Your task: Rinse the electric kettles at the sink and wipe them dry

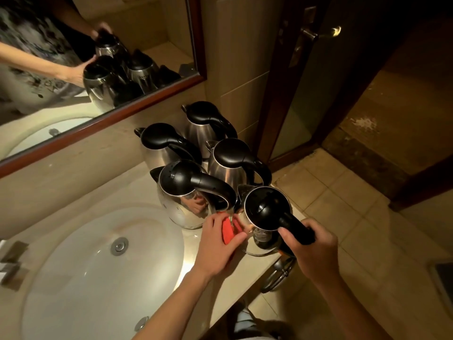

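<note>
Kettles, five in stainless steel with black lids, grouped on the worktop [137, 185] right of the sink [98, 261], nearest kettle [266, 217] gripped at its handle by the right hand [311, 249], red cloth [229, 230] pressed against its side by the left hand [218, 244], hands apart.

I count five steel kettles: one [263, 219] gripped in my right fingers [291, 235], one [186, 195] just beyond my left fingers [220, 224], three more [230, 159] [166, 146] [208, 121] farther back, plus one red cloth [229, 229], one sink [98, 266] and one mirror [103, 57].
</note>
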The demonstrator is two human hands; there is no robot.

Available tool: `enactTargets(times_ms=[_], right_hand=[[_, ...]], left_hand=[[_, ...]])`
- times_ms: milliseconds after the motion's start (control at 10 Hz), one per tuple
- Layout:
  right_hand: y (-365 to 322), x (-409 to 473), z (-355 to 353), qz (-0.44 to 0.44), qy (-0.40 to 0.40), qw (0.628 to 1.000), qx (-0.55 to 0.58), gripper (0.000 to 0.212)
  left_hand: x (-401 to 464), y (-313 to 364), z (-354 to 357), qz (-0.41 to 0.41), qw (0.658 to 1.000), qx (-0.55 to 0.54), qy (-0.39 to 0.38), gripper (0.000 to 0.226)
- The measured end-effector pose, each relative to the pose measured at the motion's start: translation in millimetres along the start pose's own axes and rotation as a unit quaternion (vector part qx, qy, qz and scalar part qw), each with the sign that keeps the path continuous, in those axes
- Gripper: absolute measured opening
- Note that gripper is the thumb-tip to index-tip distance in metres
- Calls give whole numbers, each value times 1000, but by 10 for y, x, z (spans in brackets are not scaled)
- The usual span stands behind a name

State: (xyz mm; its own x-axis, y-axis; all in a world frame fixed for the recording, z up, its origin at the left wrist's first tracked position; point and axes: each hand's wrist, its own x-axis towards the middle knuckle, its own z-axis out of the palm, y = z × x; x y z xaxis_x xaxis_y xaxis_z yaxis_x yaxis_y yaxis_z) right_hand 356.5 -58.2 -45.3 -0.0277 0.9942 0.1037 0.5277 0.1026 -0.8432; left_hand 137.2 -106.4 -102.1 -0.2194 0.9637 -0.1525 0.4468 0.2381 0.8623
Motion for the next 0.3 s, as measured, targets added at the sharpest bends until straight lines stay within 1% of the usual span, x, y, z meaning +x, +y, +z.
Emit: enactTargets(times_ms=[100, 200, 300], right_hand=[[-98, 21, -41, -72, 44, 994, -76, 43], [-183, 92, -84, -238, 69, 960, -133, 37], [-447, 126, -50, -320, 5, 937, -137, 42]], left_hand=[[-32, -120, -26, -12, 995, 94, -29, 84], [-92, -222, -122, -2, 981, 192, -32, 75], [-214, -170, -386, -5, 964, 264, -12, 61]])
